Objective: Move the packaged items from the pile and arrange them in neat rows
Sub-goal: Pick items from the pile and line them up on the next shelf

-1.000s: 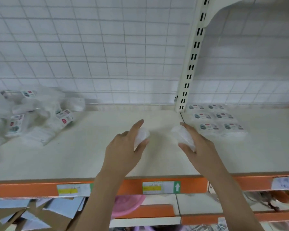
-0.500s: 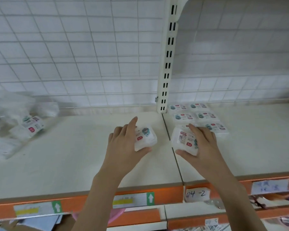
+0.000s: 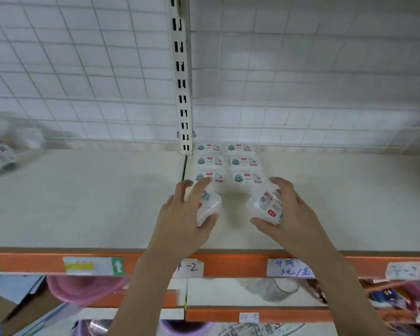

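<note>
- Nearest, the orange shelf edge (image 3: pixel 228 264) carries paper tags: one reads "-2", another "3元", and a green arrow label (image 3: pixel 117 266) sits at 8 o'clock.
- The left hand (image 3: pixel 183 221) clasps a clear packet (image 3: pixel 210 204) with a red sticker, fingers curled over it.
- The right hand (image 3: pixel 292 215) grips a second packet (image 3: pixel 268 207), barcode label up.
- Beyond them, at 12 o'clock, six matching packets (image 3: pixel 228 163) lie in two rows on the white shelf (image 3: pixel 107 202).
- At 9 o'clock, the blurred pile (image 3: pixel 3 154).

Back wall: white wire grid panel (image 3: pixel 83 69) stood behind the shelf.
Upright: slotted white post (image 3: pixel 181 76).
Shelf: cream surface (image 3: pixel 83 202), orange front edge (image 3: pixel 228 264).
</note>
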A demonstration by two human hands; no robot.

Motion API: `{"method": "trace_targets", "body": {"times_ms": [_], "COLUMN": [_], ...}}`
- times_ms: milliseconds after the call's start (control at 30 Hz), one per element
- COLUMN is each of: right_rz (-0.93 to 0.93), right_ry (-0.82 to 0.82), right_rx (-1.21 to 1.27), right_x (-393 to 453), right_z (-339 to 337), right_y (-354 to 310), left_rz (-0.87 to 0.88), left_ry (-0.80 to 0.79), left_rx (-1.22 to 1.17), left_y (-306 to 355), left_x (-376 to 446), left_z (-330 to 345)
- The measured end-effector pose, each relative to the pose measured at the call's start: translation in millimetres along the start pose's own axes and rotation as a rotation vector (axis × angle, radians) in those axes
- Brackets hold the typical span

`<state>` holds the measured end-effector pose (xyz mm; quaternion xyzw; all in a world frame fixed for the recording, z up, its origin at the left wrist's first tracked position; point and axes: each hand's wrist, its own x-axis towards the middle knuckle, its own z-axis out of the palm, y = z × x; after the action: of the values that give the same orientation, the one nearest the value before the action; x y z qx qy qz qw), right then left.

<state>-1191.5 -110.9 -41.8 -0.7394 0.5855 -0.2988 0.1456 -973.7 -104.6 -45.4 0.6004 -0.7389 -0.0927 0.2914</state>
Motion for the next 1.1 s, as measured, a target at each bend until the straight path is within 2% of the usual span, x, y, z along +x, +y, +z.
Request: {"method": "trace_targets", "body": {"times_ms": [67,133,233,333,433,533,767,833,900,1000,1100], "right_rz": [-0.047,-0.060,-0.061,-0.067,-0.068,-0.052,-0.052,-0.058,-0.082,-0.143,-0.208], "right_ry": [-0.043,-0.104,-0.156,-0.233,-0.313,-0.301,-0.118,-0.177,-0.242,-0.315,-0.388], "right_rx": [-0.011,0.003,0.061,0.084,0.014,-0.031,-0.102,-0.108,-0.085,-0.113,-0.187], "right_x": [1.7,2.6,2.4,3.7,3.5,2.9,-6.3,-5.9,-3.7,0.2,2.9], "right_z": [-1.5,-0.7,0.4,-4.3,-8.3,-11.3,-20.3,-20.3,-19.8,-20.6,-19.2], "right_y": [5.6,9.0,13.9,19.2,24.2,24.3,13.4,13.5,17.4,25.0,29.8], "left_rz": [-0.005,-0.094,-0.223,-0.338,-0.418,-0.385,-0.314,-0.225,-0.154,-0.114,-0.071], "left_ry": [-0.002,-0.013,-0.116,-0.251,-0.294,-0.244,-0.066,-0.030,-0.067,-0.069,-0.074], "left_rx": [0.080,0.168,0.225,0.140,0.102,0.104,0.216,0.305,0.266,0.192,0.268], "left_y": [8.7,15.8,18.4,21.7,24.1,25.1,33.2,33.3,32.5,32.4,33.1], "left_x": [-0.6,-3.4,-10.1,-14.4,-16.6,-17.2,-14.1,-11.7,-8.7,-8.1,-11.7], "left_z": [4.0,5.9,7.2,3.3,-2.4,-3.5,5.1,8.4,12.7,14.5,14.2]}}
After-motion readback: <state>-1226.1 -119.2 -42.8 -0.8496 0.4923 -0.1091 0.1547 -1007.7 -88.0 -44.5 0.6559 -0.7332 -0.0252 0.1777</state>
